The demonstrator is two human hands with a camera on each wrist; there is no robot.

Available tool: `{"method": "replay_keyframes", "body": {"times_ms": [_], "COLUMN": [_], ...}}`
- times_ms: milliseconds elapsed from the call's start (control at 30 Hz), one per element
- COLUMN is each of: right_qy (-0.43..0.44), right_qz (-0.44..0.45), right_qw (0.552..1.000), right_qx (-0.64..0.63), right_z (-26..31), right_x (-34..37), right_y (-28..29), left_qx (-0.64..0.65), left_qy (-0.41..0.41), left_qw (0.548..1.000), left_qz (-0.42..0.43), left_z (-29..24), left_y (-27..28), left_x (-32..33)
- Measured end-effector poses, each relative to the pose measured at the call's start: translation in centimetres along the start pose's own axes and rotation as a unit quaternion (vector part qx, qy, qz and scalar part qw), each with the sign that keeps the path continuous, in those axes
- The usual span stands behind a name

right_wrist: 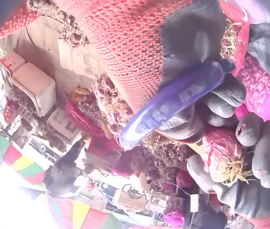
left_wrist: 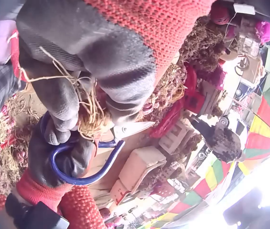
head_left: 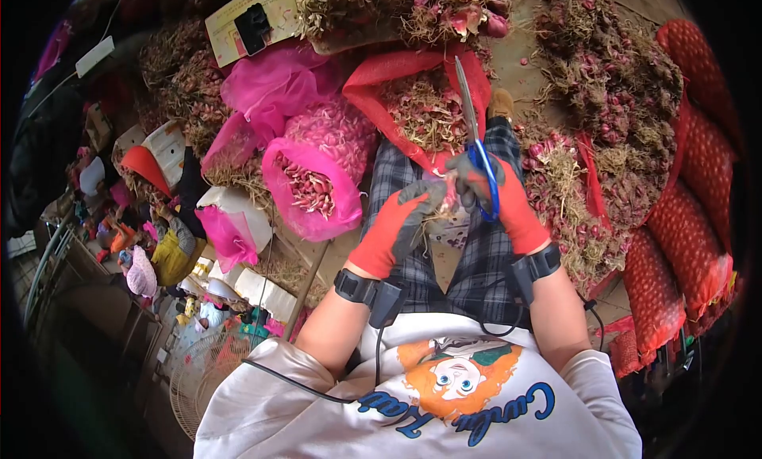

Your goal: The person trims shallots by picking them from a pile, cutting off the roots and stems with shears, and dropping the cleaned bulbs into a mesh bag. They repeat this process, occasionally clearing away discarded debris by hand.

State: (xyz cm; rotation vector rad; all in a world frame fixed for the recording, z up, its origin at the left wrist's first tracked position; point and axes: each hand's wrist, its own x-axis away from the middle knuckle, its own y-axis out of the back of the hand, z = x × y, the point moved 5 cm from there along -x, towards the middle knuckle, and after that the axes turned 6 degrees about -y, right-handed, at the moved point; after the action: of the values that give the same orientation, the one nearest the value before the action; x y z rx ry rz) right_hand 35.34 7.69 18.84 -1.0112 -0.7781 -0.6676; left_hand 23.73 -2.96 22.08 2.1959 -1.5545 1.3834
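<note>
Both hands wear red gloves with grey coated palms. The left hand (head_left: 403,221) pinches a pink shallot bulb (right_wrist: 220,151), its roots toward the right wrist camera. In the right hand (head_left: 500,195) are blue-handled scissors (head_left: 485,177), blades pointing away from the body in the head view. The right fingers curl round the handle beside the bulb, and whether they also touch it cannot be told. Dry roots (left_wrist: 94,114) stick out between the left fingers in the left wrist view. Beyond the hands lies an open red mesh bag (head_left: 369,82) with trimmings in it.
Pink mesh bags (head_left: 325,134) of shallots stand left of the legs. Untrimmed shallots (head_left: 619,102) are heaped on the right, beside full red sacks (head_left: 675,245). A phone (head_left: 253,28) lies on a yellow box at the upper left. Several people sit farther left.
</note>
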Motion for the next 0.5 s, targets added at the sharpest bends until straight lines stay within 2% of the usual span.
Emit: {"method": "replay_keyframes", "body": {"times_ms": [67, 133, 233, 333, 367, 400, 467, 500], "right_qy": [-0.003, 0.013, 0.054, 0.181, 0.173, 0.187, 0.209, 0.220], "right_qz": [-0.049, -0.098, -0.099, -0.127, -0.134, -0.145, -0.165, -0.167], "right_qw": [0.998, 0.995, 0.994, 0.961, 0.960, 0.934, 0.854, 0.833], "right_qx": [-0.027, -0.008, -0.008, 0.165, 0.175, 0.268, 0.447, 0.480], "right_z": [-0.5, 0.0, -1.1, 0.5, 0.4, 0.9, 2.0, 1.5], "right_x": [0.0, 0.5, 0.9, 2.1, 2.2, 2.6, 3.3, 3.0], "right_y": [0.2, -0.3, 0.1, -1.5, -2.1, -2.8, -4.1, -4.2], "left_qx": [0.094, 0.340, 0.398, 0.434, 0.446, 0.441, 0.432, 0.425], "left_qy": [-0.003, 0.083, 0.092, 0.062, 0.047, 0.048, 0.053, 0.019], "left_qw": [0.996, 0.936, 0.911, 0.898, 0.893, 0.896, 0.900, 0.905], "left_qz": [-0.007, -0.045, -0.064, -0.035, -0.018, -0.018, -0.017, 0.020], "left_z": [0.0, 0.6, 1.4, 1.8, 1.7, 1.7, 1.7, 1.9], "left_y": [-0.1, -0.6, -0.6, -1.0, -1.2, -1.2, -1.4, -1.3], "left_x": [-0.1, -0.3, -0.3, -0.8, -0.9, -1.0, -1.0, -1.0]}}
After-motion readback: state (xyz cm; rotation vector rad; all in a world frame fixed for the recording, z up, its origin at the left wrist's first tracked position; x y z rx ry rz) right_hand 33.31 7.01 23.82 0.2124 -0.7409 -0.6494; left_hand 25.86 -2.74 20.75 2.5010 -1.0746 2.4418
